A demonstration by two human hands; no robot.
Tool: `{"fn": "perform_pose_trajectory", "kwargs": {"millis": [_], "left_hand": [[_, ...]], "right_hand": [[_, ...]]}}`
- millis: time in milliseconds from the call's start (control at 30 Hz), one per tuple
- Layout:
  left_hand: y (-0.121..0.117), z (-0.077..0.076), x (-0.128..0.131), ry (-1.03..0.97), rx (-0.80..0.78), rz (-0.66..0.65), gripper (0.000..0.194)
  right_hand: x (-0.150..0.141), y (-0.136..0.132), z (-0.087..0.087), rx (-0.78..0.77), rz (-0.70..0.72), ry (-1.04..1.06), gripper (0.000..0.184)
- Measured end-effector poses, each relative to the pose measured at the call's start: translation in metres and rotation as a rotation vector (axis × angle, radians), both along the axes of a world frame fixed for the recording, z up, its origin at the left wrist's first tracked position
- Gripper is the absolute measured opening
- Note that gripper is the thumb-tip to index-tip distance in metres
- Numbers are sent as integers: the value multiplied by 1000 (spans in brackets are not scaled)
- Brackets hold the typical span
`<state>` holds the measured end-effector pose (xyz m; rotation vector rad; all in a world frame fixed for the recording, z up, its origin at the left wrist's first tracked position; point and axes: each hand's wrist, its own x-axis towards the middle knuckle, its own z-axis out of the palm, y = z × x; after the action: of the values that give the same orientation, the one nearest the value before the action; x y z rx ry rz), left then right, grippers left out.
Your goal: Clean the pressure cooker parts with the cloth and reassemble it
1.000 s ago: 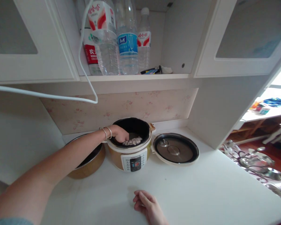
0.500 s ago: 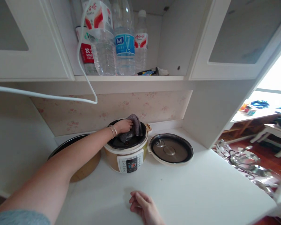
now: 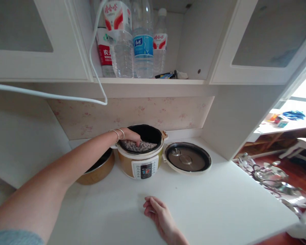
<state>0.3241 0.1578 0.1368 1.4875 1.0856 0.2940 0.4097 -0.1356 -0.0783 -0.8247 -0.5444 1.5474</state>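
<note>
My left hand (image 3: 132, 136) reaches into the electric pressure cooker (image 3: 126, 163). Its fingers press on a grey-brown patterned cloth (image 3: 147, 146) against the near inside wall; some fingertips are hidden. The cooker has a control panel (image 3: 146, 170) on its front and a dark inside. To its right lies the round lid (image 3: 187, 158), inner side up. A gold-brown inner pot (image 3: 99, 174) stands to the left, partly behind my left forearm. My right hand (image 3: 159, 212) is low over the counter in front of the cooker, fingers loosely bent and slightly apart, holding nothing.
Above hangs a white cabinet with several plastic bottles (image 3: 143, 51) on its shelf (image 3: 193, 81). A white cable (image 3: 66, 98) crosses at the upper left. The white counter (image 3: 219, 200) ends on the right, beside a metal rack-like object (image 3: 260, 173).
My left hand has moved left and toward me inside the cooker. The cloth, bunched up before, now lies lower along the near wall. My right hand stays about where it was.
</note>
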Motion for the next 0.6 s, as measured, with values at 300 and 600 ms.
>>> {"fn": "perform_pose_trajectory", "kwargs": {"millis": [300, 600], "left_hand": [[-40, 45, -46, -531, -158, 81, 23], [-85, 37, -98, -846, -60, 333, 35]], "right_hand": [[-1, -10, 2, -13, -53, -31, 35], [-4, -18, 3, -17, -106, -86, 34]]}}
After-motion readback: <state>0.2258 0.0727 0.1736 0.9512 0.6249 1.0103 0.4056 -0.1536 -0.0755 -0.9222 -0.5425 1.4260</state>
